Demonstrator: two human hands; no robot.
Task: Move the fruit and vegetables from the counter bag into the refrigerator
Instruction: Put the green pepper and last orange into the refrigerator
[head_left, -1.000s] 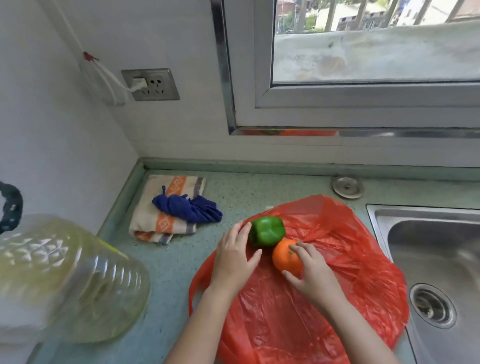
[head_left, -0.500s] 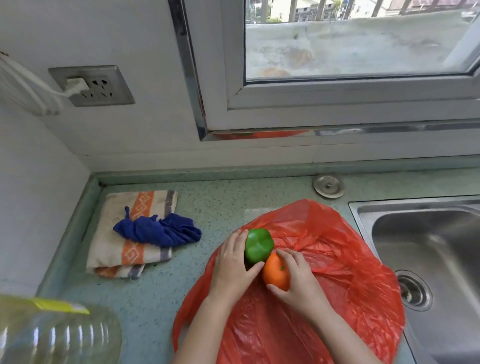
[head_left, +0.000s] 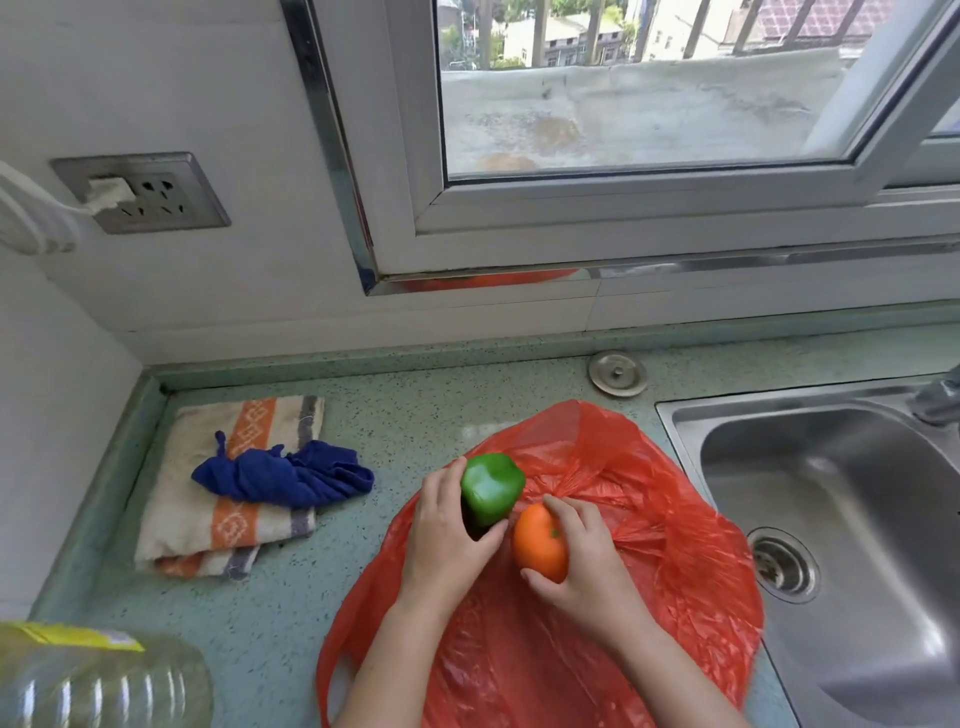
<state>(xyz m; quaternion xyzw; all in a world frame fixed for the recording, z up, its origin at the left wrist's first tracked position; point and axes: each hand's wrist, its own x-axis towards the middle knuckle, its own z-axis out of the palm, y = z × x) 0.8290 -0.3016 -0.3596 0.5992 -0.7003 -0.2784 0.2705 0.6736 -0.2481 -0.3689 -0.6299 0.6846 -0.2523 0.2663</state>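
Over the crumpled red plastic bag (head_left: 649, 519) on the speckled green counter (head_left: 426, 415), the left hand (head_left: 447, 535) grips a glossy green bell pepper (head_left: 491, 486), fingers and thumb curled round it; the right hand (head_left: 587, 561) cups a round orange fruit (head_left: 537, 543) just beside it; far left lies a dark blue cloth (head_left: 283, 475) on a folded striped beige-and-orange towel (head_left: 228, 519); right, a stainless steel sink (head_left: 841, 509).
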